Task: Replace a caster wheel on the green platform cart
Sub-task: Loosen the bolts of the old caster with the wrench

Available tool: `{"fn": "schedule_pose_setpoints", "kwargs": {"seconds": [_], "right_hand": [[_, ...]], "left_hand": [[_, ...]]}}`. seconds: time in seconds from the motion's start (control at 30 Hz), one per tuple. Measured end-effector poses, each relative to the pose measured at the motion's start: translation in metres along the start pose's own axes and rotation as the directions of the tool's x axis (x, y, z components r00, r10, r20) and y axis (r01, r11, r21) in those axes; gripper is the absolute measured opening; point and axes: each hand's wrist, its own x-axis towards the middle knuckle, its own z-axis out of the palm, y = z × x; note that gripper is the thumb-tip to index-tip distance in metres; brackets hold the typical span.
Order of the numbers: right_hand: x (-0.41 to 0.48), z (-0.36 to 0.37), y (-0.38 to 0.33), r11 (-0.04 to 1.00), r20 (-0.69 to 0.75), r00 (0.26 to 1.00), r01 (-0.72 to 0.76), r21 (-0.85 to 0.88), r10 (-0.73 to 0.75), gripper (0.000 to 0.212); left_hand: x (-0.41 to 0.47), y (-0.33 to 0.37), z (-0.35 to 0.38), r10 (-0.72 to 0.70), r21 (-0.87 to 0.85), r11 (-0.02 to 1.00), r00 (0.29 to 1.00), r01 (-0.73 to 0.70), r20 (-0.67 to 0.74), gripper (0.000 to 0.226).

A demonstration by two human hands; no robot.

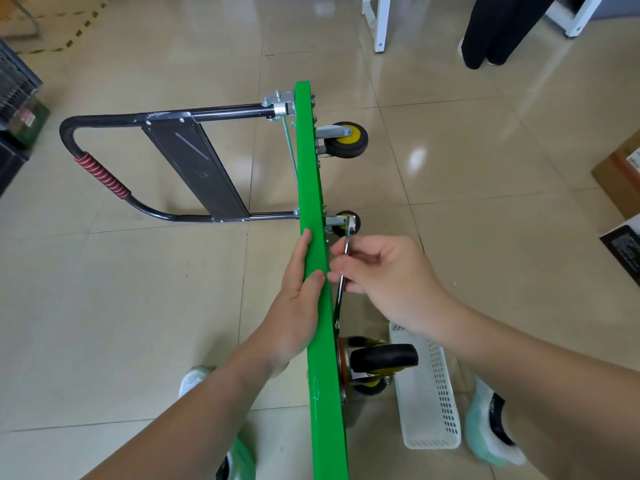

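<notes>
Floor: glossy beige tiles [138, 306] | white perforated basket [429, 393] below right hand, contents hidden | green cart deck [313, 209] on edge | left hand [298, 299] clasps deck edge | right hand [388, 271] pinches wrench [344, 265], head on caster [346, 223] just above.

One green platform cart [317, 237] stands on its edge, with one folded black handle [114, 161] at nine o'clock of it. Three caster wheels show on its underside: one [346, 139] toward twelve o'clock, one [348, 223] at the middle, one [382, 358] toward six o'clock. Two hands are in view, the left hand [298, 299] and the right hand [388, 271]. There is one wrench [346, 258], one white perforated basket [427, 393] at five o'clock, and two cardboard boxes [620, 174] at three o'clock.
</notes>
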Motion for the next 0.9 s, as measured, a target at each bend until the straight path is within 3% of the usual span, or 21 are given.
{"fn": "schedule_pose_setpoints", "kwargs": {"seconds": [0.17, 0.27, 0.37, 0.53, 0.73, 0.8, 0.9], "right_hand": [[-0.023, -0.001, -0.004, 0.995, 0.053, 0.994, 0.096, 0.029, -0.097, 0.026], [-0.012, -0.009, -0.014, 0.992, -0.020, 0.994, 0.112, 0.054, -0.111, 0.021], [0.010, -0.020, -0.017, 0.995, -0.084, 0.996, 0.043, 0.093, -0.035, 0.014], [0.035, -0.018, -0.002, 0.991, -0.032, 0.993, -0.114, 0.065, 0.116, 0.006], [0.055, -0.015, 0.017, 0.947, -0.011, 0.952, -0.303, 0.108, 0.306, 0.020], [0.056, -0.011, 0.021, 0.934, 0.021, 0.940, -0.341, 0.107, 0.340, 0.013], [0.057, -0.008, 0.025, 0.938, 0.073, 0.937, -0.345, 0.048, 0.341, 0.020]], "left_hand": [[-0.002, 0.000, 0.001, -0.001, 0.004, 1.000, 1.000, 0.001, -0.002, 0.056], [-0.001, -0.002, 0.000, 0.010, 0.008, 1.000, 1.000, -0.010, -0.012, 0.055], [-0.001, 0.000, 0.000, 0.011, 0.008, 1.000, 1.000, -0.011, -0.029, 0.056], [-0.002, 0.002, 0.000, 0.006, 0.021, 1.000, 1.000, -0.005, -0.008, 0.058], [0.000, -0.004, -0.003, 0.005, 0.029, 1.000, 1.000, -0.005, 0.005, 0.058], [0.001, -0.005, -0.003, 0.008, 0.021, 1.000, 1.000, -0.008, 0.007, 0.059], [0.002, -0.006, -0.003, 0.012, 0.013, 1.000, 1.000, -0.012, 0.004, 0.060]]}}
